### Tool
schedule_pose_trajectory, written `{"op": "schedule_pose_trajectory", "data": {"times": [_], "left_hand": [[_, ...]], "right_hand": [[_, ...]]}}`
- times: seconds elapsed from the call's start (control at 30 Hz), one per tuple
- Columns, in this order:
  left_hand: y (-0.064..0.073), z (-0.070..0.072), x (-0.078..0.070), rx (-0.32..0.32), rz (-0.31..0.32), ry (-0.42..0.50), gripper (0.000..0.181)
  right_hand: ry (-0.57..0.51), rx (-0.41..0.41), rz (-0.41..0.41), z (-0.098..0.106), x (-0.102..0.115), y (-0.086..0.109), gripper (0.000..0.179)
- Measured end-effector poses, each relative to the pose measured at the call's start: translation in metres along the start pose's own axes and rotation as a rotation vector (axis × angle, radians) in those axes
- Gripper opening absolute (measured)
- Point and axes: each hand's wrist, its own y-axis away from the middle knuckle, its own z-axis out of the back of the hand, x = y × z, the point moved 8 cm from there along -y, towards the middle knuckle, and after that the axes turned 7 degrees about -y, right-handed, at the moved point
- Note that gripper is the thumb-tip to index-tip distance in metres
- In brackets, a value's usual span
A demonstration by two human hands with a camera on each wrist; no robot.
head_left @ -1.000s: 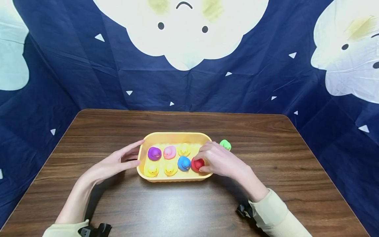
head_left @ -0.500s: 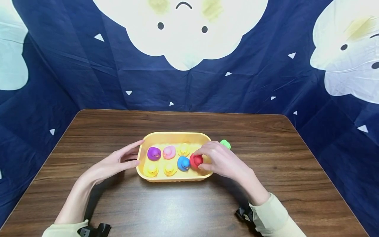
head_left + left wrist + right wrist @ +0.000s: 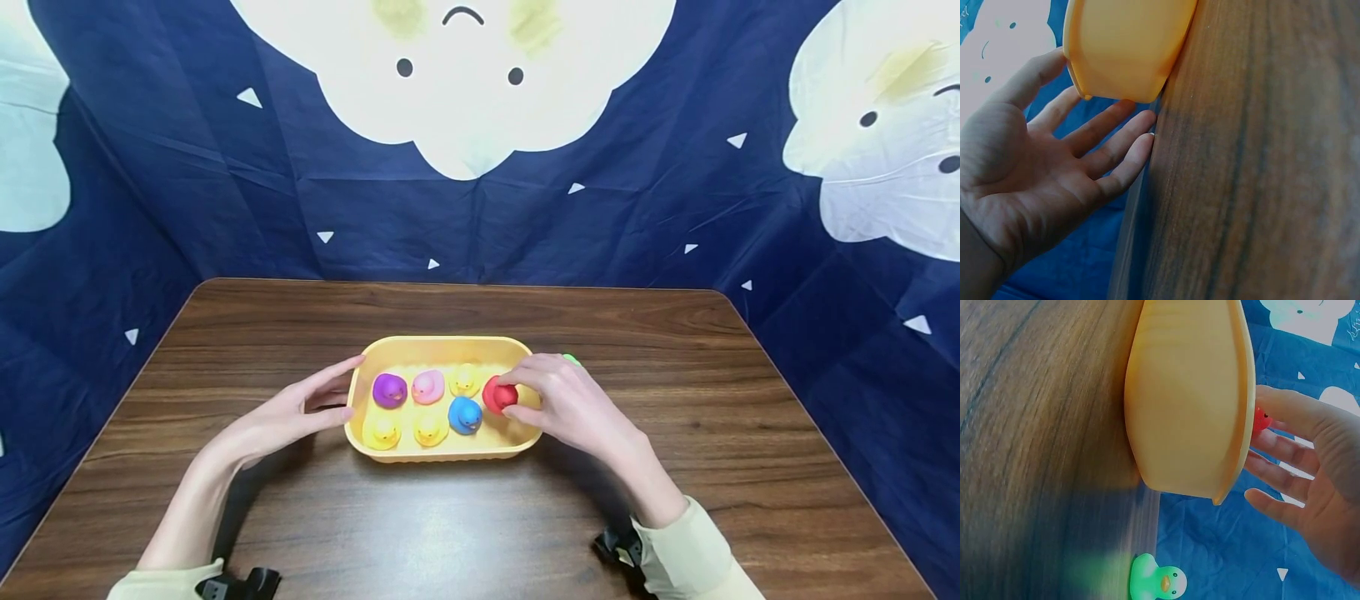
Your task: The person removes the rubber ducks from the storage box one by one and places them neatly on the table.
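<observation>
A yellow plastic tub (image 3: 442,456) stands on the table. My right hand (image 3: 576,407) reaches over its right end and pinches a red rubber duck (image 3: 498,395) between thumb and fingers; in the right wrist view the tub wall hides most of this duck. Beside it are a blue duck (image 3: 465,415) and a yellow duck (image 3: 465,380). The tub also holds a purple duck (image 3: 390,390), a pink duck (image 3: 428,387) and two more yellow ducks along the front. My left hand (image 3: 281,417) touches the tub's left end, fingers extended and spread.
Beyond the tub's right end a green duck (image 3: 1157,579) stands on the wooden table (image 3: 442,533), mostly hidden behind my right hand in the head view. A dark blue cloth (image 3: 480,225) with white clouds hangs around the table's back and sides.
My right hand has shifted the red duck slightly left, then back, away from the tub's front wall. The hand now covers most of the green duck. My left hand stays in place.
</observation>
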Motion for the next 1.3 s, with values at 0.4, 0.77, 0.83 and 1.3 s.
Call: {"op": "schedule_pose_trajectory", "data": {"times": [0.4,0.77,0.83,1.3], "left_hand": [[0.001,0.0,-0.001,-0.008,-0.012,-0.002,0.074],[0.001,0.001,0.0,-0.008,-0.02,0.002,0.074],[0.001,0.001,0.0,-0.005,-0.021,0.001,0.074],[0.001,0.001,-0.001,-0.007,-0.001,-0.024,0.075]], "right_hand": [[-0.012,-0.066,-0.03,0.01,-0.002,0.005,0.029],[-0.042,-0.136,-0.053,0.019,-0.007,0.015,0.031],[-0.049,-0.144,-0.062,0.021,-0.008,0.016,0.03],[-0.068,-0.255,-0.107,0.047,-0.021,0.027,0.034]]}}
